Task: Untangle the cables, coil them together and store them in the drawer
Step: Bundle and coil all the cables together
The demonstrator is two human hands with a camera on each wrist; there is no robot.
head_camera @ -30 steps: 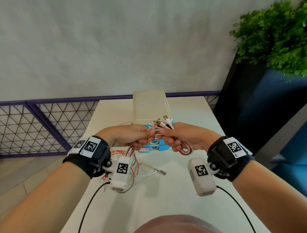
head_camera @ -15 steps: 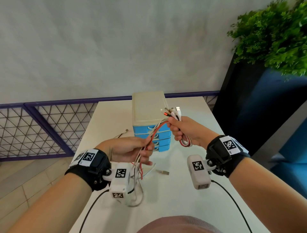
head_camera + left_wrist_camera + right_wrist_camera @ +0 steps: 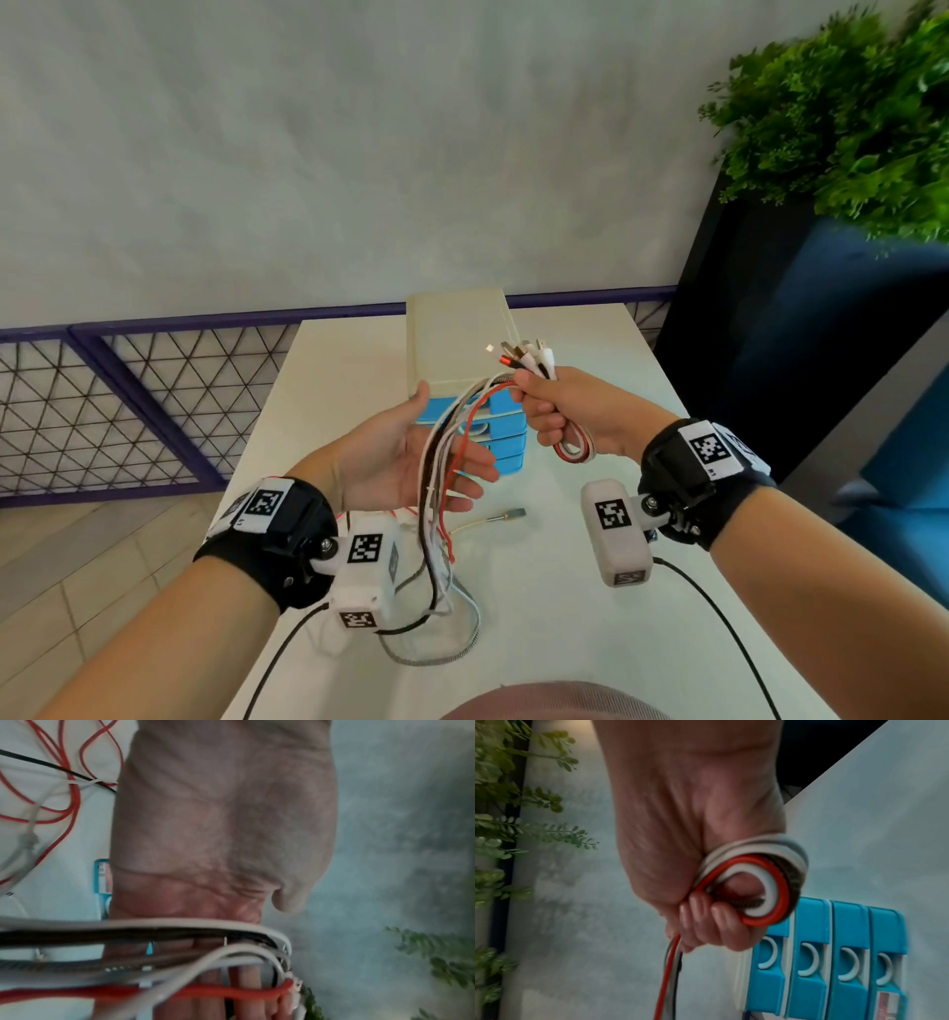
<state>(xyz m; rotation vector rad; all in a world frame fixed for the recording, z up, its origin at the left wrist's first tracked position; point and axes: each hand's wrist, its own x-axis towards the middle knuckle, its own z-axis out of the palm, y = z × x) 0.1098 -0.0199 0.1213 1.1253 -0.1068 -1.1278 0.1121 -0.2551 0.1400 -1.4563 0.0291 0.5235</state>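
A bundle of cables (image 3: 441,462), white, red, black and braided, hangs in the air above the white table (image 3: 565,616). My right hand (image 3: 554,411) grips the bundle in a fist, with the plugs (image 3: 524,354) sticking up and a small coil loop (image 3: 575,449) below the fist; the loop (image 3: 754,884) shows clearly in the right wrist view. My left hand (image 3: 411,457) is flat, palm up, fingers straight, and the strands (image 3: 180,963) run across its fingers. Their tails lie looped on the table (image 3: 436,642). The blue drawer unit (image 3: 488,442) stands behind the hands, its drawers (image 3: 829,963) closed.
One loose cable end with a metal plug (image 3: 513,514) lies on the table by the drawer unit. A green plant (image 3: 847,113) in a dark planter stands at the right. A purple mesh fence (image 3: 128,401) runs along the left and behind the table.
My left hand has let go of the cables and spread flat under them. My right hand lifted the plug ends higher, and the strands now hang longer.
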